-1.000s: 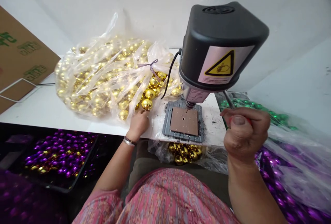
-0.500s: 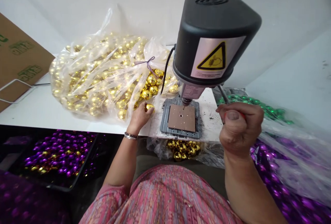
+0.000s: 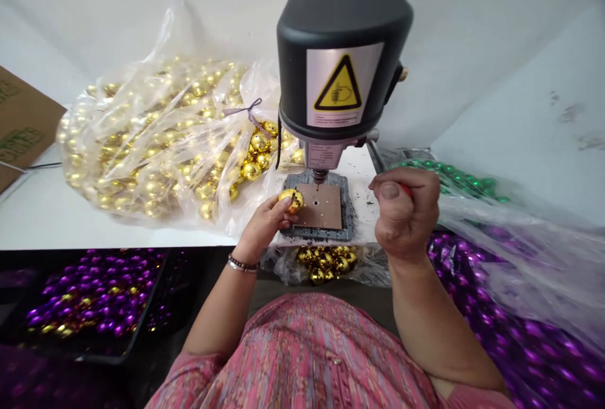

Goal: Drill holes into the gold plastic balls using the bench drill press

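Note:
Between the thumb and fingers of my left hand (image 3: 265,223) is a shiny gold ball (image 3: 292,200), held over the left edge of a brown board (image 3: 326,210). The board lies on the grey base (image 3: 347,232) of a small drill press (image 3: 345,24) and has a hole near its middle. A thin drill bit (image 3: 318,186) hangs above the board, apart from the ball. My right hand (image 3: 409,213) is closed around the red-ended handle (image 3: 377,155) of the press lever, with most of the grip hidden by the fingers.
A clear plastic bag (image 3: 142,138) of gold balls lies on the white table (image 3: 28,226) at left. More gold balls (image 3: 326,263) sit below the table edge. Purple balls (image 3: 94,295) fill a dark tray; green balls (image 3: 454,176) and bagged purple balls (image 3: 510,327) lie at right.
My left hand has carried the gold ball right, from beside the bag to over the board. My right hand stays on the lever handle. The whole view has shifted.

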A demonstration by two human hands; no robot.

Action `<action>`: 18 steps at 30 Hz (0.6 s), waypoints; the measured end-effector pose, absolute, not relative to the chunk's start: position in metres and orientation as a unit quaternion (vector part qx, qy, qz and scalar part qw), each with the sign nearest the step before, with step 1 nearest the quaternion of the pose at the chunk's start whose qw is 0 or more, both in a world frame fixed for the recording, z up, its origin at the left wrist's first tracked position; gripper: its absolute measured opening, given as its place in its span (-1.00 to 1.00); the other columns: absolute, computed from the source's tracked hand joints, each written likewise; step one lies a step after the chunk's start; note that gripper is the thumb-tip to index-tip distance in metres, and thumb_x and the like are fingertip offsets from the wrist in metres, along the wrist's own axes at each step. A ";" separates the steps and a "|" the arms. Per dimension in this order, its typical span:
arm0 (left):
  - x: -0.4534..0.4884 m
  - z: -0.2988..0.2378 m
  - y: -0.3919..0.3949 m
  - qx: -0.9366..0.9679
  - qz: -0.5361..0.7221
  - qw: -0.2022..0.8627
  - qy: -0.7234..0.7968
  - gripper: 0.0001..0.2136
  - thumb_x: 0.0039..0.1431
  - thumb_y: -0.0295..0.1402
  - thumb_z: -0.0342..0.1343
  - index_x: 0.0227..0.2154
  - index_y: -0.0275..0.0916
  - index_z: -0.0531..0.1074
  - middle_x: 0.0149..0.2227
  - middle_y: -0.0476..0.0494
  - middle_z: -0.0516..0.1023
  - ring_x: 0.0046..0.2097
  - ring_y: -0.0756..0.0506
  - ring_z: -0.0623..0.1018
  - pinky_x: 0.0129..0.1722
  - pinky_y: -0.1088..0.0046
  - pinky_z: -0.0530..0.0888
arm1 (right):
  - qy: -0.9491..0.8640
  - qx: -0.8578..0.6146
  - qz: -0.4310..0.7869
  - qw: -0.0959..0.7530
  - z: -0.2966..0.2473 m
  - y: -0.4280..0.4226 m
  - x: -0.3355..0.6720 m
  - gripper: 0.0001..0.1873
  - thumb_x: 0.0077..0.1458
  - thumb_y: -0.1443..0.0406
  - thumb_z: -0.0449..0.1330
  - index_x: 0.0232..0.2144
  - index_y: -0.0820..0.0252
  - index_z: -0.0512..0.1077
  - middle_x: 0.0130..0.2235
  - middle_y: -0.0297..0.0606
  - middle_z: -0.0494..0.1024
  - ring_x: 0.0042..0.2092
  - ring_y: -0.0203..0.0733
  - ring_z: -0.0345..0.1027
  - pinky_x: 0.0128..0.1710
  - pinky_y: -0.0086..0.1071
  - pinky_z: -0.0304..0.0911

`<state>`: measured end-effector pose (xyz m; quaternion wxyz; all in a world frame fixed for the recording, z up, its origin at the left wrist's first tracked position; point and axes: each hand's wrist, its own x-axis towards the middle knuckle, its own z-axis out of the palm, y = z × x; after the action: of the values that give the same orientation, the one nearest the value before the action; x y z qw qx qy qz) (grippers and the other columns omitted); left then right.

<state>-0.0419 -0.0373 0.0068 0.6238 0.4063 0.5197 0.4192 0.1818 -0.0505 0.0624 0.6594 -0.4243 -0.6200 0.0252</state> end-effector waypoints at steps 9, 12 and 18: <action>-0.019 0.006 -0.018 0.566 0.329 0.474 0.589 -0.55 0.11 -0.08 0.20 -0.02 -0.24 0.48 -0.37 -0.04 0.56 -0.43 0.01 0.50 -0.48 0.54 0.36 | -0.640 -0.416 0.009 0.646 0.073 -0.053 0.181 -0.89 0.26 0.28 0.06 -0.27 0.10 0.38 -0.38 -0.44 0.44 -0.38 -0.43 0.32 -0.33 -0.45 0.31; -0.017 0.008 -0.017 0.600 0.299 0.435 0.601 -0.56 0.12 -0.09 0.19 0.00 -0.20 0.50 -0.34 -0.04 0.59 -0.40 -0.01 0.51 -0.42 0.52 0.39 | -0.644 -0.419 0.014 0.640 0.073 -0.053 0.181 -0.90 0.26 0.28 0.05 -0.26 0.10 0.38 -0.36 -0.43 0.44 -0.37 -0.43 0.33 -0.31 -0.45 0.33; -0.011 0.014 -0.018 0.641 0.270 0.377 0.612 -0.59 0.14 -0.13 0.19 0.01 -0.20 0.49 -0.25 -0.07 0.62 -0.30 -0.05 0.53 -0.34 0.50 0.40 | -0.649 -0.404 0.019 0.645 0.074 -0.053 0.182 -0.91 0.26 0.28 0.05 -0.25 0.09 0.36 -0.34 -0.44 0.47 -0.36 -0.45 0.35 -0.32 -0.47 0.33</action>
<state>-0.0106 -0.0179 0.0145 0.3765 0.6410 0.6119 0.2702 0.1820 -0.0527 0.0739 0.6449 -0.4038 -0.6486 0.0194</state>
